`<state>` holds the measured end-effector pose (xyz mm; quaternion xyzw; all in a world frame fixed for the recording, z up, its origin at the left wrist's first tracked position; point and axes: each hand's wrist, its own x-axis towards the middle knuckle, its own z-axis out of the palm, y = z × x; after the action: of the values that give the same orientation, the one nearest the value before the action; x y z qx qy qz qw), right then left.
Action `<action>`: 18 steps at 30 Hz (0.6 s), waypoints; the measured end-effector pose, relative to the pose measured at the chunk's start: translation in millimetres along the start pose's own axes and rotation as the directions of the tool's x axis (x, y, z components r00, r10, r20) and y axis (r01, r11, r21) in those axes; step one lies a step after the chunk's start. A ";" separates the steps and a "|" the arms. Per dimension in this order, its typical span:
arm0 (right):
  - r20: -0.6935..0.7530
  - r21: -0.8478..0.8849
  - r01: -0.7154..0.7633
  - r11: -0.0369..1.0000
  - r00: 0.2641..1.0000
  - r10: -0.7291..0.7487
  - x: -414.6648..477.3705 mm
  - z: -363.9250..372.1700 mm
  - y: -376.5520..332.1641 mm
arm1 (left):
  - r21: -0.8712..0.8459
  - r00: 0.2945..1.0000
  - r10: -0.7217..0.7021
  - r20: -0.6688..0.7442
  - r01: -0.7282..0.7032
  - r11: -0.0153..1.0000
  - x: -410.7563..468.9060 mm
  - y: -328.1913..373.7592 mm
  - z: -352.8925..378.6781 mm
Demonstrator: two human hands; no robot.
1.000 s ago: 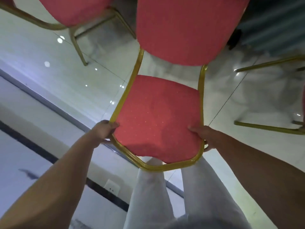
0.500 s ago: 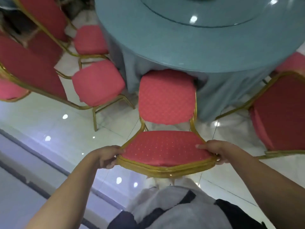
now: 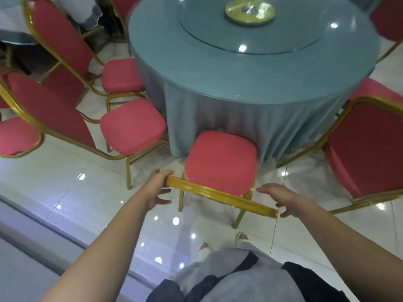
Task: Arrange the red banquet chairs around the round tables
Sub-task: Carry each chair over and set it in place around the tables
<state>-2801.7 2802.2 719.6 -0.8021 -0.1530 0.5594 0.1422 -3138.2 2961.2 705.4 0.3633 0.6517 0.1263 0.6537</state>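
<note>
A red banquet chair (image 3: 220,162) with a gold frame stands on the floor, its seat pushed up to the skirt of the round table (image 3: 250,73) with the teal cloth. I look down on its backrest, which shows as a gold bar across the front. My left hand (image 3: 157,188) holds the bar's left end, thumb on top and fingers underneath. At the bar's right end my right hand (image 3: 283,199) has its thumb and fingers loosely around the frame.
Two more red chairs (image 3: 130,125) (image 3: 122,75) stand at the table's left, another (image 3: 366,149) at its right. A glass turntable (image 3: 250,40) with a gold disc (image 3: 249,10) sits on the table. My feet (image 3: 205,247) are on glossy white tiles behind the chair.
The chair went from being carried by its seat frame, tilted, to standing upright at the table. My hands now sit at the top of its backrest.
</note>
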 end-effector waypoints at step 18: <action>0.306 -0.362 0.730 0.580 0.681 -0.665 12.3 161.0 -236.6 | 0.310 0.974 -0.068 0.216 -0.002 0.951 25.1 30.1 -57.0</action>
<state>-2969.6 3032.3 749.9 -0.6456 -0.5925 0.4588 0.1472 -3179.8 3016.1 712.0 0.4618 0.5918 -0.0298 0.6601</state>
